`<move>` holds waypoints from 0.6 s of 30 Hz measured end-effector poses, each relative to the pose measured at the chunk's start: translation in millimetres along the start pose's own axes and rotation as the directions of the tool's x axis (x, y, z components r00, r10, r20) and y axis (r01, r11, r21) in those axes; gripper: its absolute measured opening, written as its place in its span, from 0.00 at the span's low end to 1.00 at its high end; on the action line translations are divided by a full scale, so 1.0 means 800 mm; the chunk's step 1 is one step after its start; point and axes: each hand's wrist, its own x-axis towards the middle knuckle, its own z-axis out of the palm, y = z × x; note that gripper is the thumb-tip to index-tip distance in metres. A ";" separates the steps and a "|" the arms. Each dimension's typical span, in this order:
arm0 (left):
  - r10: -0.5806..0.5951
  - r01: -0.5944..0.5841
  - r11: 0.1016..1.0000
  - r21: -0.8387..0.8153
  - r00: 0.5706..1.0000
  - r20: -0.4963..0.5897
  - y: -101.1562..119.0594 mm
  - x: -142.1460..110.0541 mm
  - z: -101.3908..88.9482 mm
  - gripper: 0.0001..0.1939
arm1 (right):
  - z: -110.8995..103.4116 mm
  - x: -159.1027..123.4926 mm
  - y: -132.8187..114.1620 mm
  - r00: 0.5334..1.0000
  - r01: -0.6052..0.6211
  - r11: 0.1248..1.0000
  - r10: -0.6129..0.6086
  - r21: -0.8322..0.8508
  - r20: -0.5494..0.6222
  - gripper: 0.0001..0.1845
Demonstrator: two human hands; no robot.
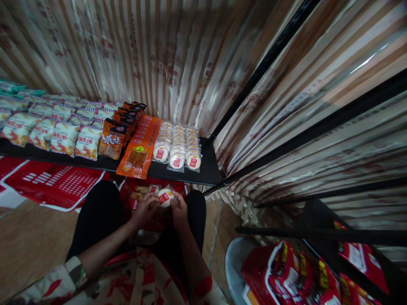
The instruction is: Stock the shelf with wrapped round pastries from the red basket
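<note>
Between my knees, both hands hold a wrapped round white cracker (165, 195) with a red label, its clear wrapper pinched at the edges. My left hand (146, 210) grips it on the left side, fingers closed. On its right edge, the fingers of my right hand (179, 208) are closed too. Just beneath and behind the hands sit more small packets (136, 195) in a red bag, partly hidden by my arms. Ahead on a black shelf (203, 171), similar wrapped crackers (177, 160) lie overlapped in three rows running back.
Left of the crackers lie a flat orange packet (140, 144), orange-brown bags (112, 140) and several white snack bags (87, 142). Black poles (270, 163) slant along the pleated curtain (178, 63). At lower right, a grey tub (233, 262) stands beside red snack packs (292, 271).
</note>
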 end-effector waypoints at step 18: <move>0.027 -0.008 0.988 0.154 0.992 -0.120 0.002 -0.004 0.013 0.16 | 0.021 0.022 -0.031 0.999 -0.006 0.999 0.004 0.036 0.054 0.20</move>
